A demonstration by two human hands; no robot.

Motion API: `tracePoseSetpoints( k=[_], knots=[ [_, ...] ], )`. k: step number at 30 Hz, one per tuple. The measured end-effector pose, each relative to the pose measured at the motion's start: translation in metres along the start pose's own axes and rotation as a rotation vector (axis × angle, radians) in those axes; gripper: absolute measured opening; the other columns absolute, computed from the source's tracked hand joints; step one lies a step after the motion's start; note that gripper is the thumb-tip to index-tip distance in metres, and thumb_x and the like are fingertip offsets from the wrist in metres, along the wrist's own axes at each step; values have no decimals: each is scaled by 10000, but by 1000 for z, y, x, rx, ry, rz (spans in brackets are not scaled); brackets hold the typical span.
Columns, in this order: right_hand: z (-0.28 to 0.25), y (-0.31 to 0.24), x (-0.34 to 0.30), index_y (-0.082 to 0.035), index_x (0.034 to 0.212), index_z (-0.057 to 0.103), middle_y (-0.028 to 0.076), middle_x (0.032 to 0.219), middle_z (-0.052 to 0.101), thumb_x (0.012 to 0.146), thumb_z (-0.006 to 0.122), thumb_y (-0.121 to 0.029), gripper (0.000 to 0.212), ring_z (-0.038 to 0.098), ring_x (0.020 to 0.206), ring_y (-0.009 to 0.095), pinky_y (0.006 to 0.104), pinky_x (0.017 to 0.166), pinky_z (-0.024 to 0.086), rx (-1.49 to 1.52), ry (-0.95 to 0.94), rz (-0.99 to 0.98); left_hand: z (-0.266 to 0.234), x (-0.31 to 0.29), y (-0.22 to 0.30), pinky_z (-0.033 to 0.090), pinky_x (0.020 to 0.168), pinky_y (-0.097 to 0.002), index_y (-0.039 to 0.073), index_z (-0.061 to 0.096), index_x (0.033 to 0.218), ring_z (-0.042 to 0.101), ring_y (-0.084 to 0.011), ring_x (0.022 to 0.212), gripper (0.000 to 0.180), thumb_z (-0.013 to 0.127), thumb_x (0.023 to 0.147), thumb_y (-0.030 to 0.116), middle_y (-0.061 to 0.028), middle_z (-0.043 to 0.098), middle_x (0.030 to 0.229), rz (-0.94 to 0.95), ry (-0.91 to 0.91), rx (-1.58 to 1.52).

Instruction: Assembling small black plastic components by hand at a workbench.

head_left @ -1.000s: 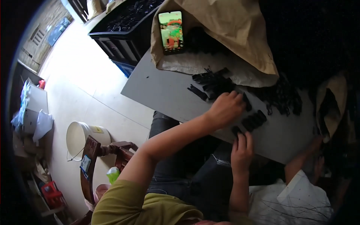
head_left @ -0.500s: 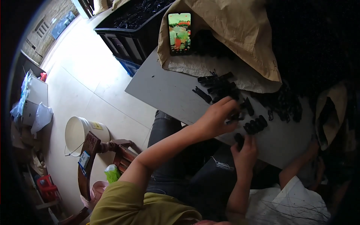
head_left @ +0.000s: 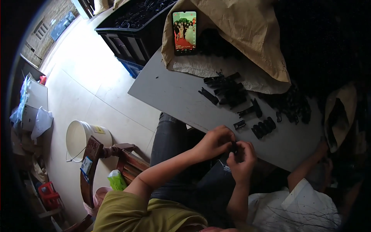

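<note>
My left hand (head_left: 215,142) and my right hand (head_left: 243,159) meet just off the near edge of the table, fingers closed on a small black plastic part (head_left: 234,147). Its exact shape is mostly hidden by the fingers. Beyond them on the grey table (head_left: 162,85) stands a short row of several black parts (head_left: 263,127), with one loose piece (head_left: 239,124) to its left. Farther back lies a pile of longer black plastic pieces (head_left: 228,89).
A lit phone (head_left: 184,33) leans on a brown paper sack (head_left: 251,34). More black parts (head_left: 293,108) spill at the right. Beside me sits a person in a white sleeve (head_left: 305,197). A black crate (head_left: 131,42), a white bucket (head_left: 75,139) and a wooden chair (head_left: 92,154) stand leftward.
My left hand has drawn back from the pieces on the table to meet my right hand, which has shifted slightly left and nearer. The phone's picture has changed.
</note>
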State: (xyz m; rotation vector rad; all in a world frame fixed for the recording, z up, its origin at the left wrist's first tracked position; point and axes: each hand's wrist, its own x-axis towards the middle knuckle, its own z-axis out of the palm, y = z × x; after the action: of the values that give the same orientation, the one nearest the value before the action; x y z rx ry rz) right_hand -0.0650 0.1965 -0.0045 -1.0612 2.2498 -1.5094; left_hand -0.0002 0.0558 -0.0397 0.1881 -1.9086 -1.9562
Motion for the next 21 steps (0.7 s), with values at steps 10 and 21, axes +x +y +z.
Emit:
tracePoseSetpoints(
  k=[10,21],
  knots=[
    [8,19,-1,36,997,541,102,953,525,713,591,-49,300,564,855,184,295,757,480,310,92,62,-5,-1,7,505,736,-270,-10,579,1007,628,-146,841,216,636,799,-8,-89,634,921,-26,-56,109],
    [-3,-9,-4,8,1028,555,139,1015,540,680,646,8,360,588,903,306,372,752,500,-352,7,-123,-2,-9,18,506,615,-248,-27,597,951,629,-85,704,126,637,872,63,-73,647,765,-97,148,90]
  ],
)
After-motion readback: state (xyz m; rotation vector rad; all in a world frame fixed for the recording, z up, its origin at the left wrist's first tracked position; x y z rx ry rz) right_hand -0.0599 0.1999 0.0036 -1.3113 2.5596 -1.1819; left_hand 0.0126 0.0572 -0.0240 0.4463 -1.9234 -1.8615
